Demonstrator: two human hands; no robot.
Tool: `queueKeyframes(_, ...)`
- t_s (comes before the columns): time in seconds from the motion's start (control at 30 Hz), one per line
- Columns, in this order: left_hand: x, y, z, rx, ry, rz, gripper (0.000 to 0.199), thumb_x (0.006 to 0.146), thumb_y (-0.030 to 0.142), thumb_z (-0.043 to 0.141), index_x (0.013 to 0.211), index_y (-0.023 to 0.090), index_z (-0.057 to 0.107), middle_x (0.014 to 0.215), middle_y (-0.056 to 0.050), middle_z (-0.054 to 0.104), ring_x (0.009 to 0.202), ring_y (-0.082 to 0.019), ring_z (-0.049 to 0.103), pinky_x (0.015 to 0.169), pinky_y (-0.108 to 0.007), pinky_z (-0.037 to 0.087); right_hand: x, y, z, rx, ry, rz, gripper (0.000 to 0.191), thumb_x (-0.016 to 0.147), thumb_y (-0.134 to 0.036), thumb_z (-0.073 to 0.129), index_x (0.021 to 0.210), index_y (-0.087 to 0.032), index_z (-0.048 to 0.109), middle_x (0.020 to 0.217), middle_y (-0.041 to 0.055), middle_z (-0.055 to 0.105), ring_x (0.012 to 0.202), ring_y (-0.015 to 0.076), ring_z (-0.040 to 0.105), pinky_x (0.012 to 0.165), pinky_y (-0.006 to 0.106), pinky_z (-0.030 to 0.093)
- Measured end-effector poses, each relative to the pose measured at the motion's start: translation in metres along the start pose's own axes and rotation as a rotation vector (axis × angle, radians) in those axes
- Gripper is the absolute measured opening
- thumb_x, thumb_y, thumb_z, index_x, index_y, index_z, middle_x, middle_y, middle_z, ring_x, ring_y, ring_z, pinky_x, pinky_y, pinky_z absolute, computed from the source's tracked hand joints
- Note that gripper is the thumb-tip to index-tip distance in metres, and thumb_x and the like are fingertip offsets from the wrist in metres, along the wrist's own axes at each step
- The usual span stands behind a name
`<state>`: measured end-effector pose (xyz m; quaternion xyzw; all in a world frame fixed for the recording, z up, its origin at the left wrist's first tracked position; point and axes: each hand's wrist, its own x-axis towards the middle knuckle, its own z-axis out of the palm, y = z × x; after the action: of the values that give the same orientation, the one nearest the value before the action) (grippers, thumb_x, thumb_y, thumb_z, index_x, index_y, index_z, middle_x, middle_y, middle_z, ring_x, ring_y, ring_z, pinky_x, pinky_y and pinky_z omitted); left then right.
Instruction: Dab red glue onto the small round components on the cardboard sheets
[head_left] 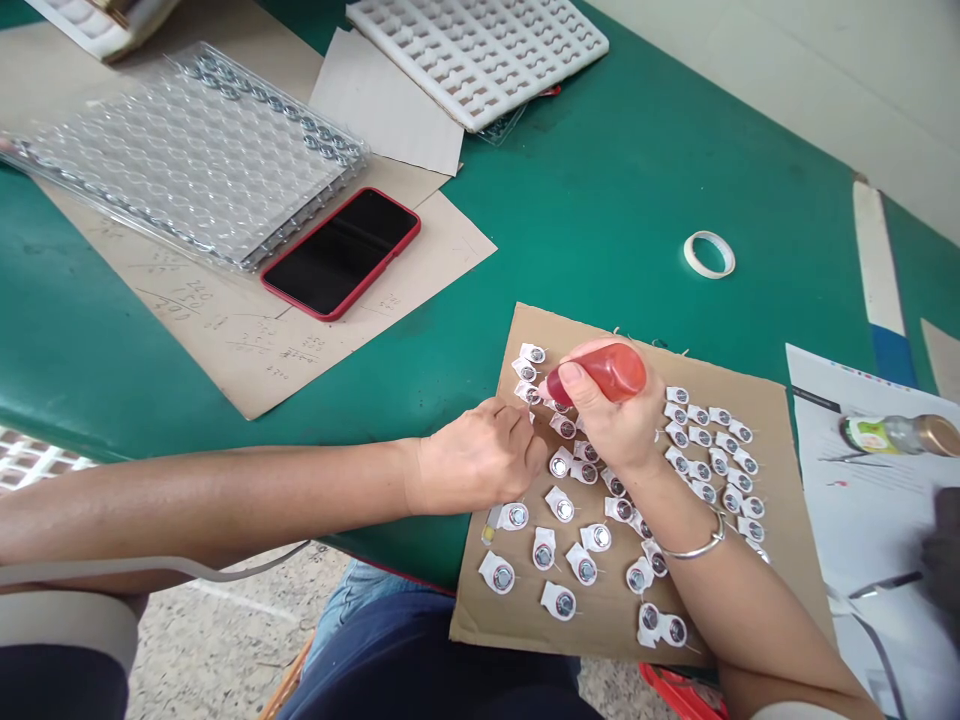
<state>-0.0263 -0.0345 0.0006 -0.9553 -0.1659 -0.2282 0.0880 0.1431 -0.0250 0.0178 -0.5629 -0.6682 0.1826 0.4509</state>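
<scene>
Left hand [480,455]: one, curling above the left side of the cardboard [592,640], its fingertips bunching together; whether they are pinching a part, the view is not letting anyone tell
Right hand [626,435]: one, closing round a red bottle [622,372] and tilting its darker end down beside the left fingers
Handling, as judged: this step is calling for a light, even squeeze, the bottle's end staying close to its spot, the left hand steadying, both wrists clearing the neighbouring parts
Clear moulded tray [180,180]: one, lying beyond the left forearm and bearing small metal rounds, too fine for counting surely
Phone [341,255]: one, lying beyond the left wrist
White slotted tray [471,121]: one, lying far beyond the left hand
White-tabbed parts [560,503]: several dozen, lying on the cardboard around both hands, which are hiding some; three are lining up just beyond the left fingers
Tape ring [695,263]: one, lying beyond the right hand and rightward
Jar [885,435]: one, resting well right of the right hand
</scene>
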Motion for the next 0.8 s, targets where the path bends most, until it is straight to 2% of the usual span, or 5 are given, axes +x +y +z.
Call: queueKeyframes(0.8,-0.0018,-0.0006,0.0,-0.012,-0.021,0.002,0.018,0.082,0.005,0.043,0.068,0.012,0.053,0.067,-0.011,0.062,0.06,-0.02,0.057,0.05,-0.03,0.044,0.0017,0.0032,0.003,-0.007,0.038,-0.005,0.014,0.076,-0.033,0.063,0.075,-0.021,0.058,0.072,0.0001,0.063,0.07,0.0133,0.06,0.067,0.03,0.051)
